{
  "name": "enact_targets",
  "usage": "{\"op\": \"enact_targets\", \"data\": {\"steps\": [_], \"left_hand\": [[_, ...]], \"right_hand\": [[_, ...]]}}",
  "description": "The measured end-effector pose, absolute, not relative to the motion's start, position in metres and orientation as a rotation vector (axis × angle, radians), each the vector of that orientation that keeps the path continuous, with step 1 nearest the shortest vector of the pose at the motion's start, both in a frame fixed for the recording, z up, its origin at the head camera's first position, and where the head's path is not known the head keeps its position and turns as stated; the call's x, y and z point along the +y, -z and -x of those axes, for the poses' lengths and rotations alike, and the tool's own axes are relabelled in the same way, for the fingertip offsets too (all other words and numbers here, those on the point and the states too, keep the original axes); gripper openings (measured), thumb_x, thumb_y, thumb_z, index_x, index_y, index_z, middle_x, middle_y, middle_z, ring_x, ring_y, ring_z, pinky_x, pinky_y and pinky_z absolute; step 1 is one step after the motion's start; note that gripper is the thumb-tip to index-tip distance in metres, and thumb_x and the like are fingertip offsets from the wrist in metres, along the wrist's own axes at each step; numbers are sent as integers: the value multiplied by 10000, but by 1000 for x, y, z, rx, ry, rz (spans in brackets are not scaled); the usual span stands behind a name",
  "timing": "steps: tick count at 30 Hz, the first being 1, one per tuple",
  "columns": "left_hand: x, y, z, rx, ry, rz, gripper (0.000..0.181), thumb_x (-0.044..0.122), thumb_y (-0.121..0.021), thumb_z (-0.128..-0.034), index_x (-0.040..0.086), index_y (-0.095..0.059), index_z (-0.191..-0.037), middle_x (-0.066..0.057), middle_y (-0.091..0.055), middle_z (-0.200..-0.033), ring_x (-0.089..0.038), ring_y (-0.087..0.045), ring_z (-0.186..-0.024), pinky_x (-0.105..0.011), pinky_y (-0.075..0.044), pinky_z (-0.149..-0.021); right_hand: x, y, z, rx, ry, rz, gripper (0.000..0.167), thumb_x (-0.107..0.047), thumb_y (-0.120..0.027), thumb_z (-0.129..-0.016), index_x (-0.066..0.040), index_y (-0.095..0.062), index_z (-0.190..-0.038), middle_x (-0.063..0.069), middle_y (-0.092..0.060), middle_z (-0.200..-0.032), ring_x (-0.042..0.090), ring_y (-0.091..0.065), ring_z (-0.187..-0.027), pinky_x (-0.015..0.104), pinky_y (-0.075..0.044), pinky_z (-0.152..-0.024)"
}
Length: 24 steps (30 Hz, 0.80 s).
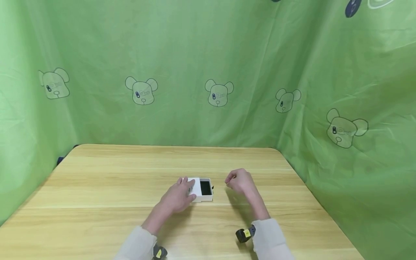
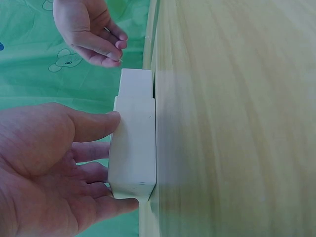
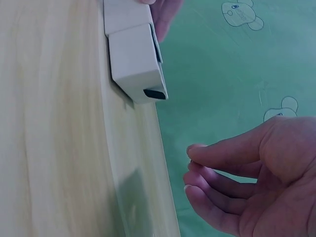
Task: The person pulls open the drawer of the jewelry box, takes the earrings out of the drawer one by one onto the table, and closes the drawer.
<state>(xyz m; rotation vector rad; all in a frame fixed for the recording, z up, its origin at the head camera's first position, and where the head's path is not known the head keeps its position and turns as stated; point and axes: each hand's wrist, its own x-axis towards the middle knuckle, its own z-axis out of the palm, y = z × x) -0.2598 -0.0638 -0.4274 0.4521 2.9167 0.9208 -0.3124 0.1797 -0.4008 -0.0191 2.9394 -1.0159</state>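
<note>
A white drawer box (image 1: 196, 187) lies on the table, its inner tray (image 1: 206, 188) partly slid out to the right. Black lining shows in the tray, and a small dark tab (image 3: 155, 94) sticks out of its end. My left hand (image 1: 177, 196) holds the outer sleeve (image 2: 134, 143), thumb along the near upper edge and fingers across the top. Right of the box, my right hand (image 1: 241, 181) is raised above the table, thumb and fingertips together. Between them is a tiny glinting thing, too small to make out.
The box rests on a light wood-grain table (image 1: 130, 173). Green curtains (image 1: 182, 47) printed with bear heads hang behind it and along both sides. Each wrist carries a black strap-mounted device (image 1: 243, 235) with a yellow mark.
</note>
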Motion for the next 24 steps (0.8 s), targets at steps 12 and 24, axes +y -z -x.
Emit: {"op": "enact_targets", "data": {"steps": [12,24], "left_hand": [[-64,428,259,2922,-921,-453,564,242,-645,-993,31,-486,-1491,-259,-347,-1597,-447,-291,-1505,-596,-268,-1231],[-64,429,261,2935,-913,-474,562,242,-647,-991,21,-492,-1484,-272,-359,-1587,-457,-306,-1495,-599,-282,-1224]], "right_hand": [[205,403,318,2959,1029,-35,155,-1,-649,-801,-21,-754,-914,83,-696,-819,200,-574,-716,253,-440,-564],[220,408,323,2936,1012,-111,230,16,-608,-760,-30,-757,-929,84,-695,-830,165,-519,-659,228,-397,-521]]}}
